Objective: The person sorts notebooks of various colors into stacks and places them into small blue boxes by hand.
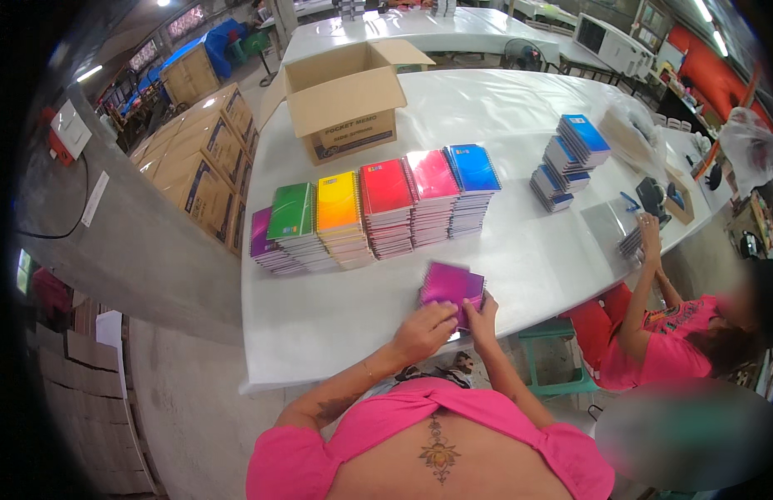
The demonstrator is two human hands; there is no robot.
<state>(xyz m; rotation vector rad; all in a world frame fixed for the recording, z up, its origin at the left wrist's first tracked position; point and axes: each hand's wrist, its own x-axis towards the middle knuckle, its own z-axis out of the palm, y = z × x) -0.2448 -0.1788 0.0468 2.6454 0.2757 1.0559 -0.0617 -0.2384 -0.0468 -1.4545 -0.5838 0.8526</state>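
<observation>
purple notebooks (447, 282) in right hand (482, 320)

grey pillar (124, 237) is standing left; concrete floor (186, 408) is running beneath; white table (307, 337) is filling the centre; green stool (546, 328) is sitting right; fan (521, 55) is standing behind; tube light (720, 43) is glowing upper right; window (185, 23) is showing upper left

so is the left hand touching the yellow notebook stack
Apart. The head view shows bare white table between the left hand, which is down by the loose purple notebooks, and the yellow notebook stack.
</observation>
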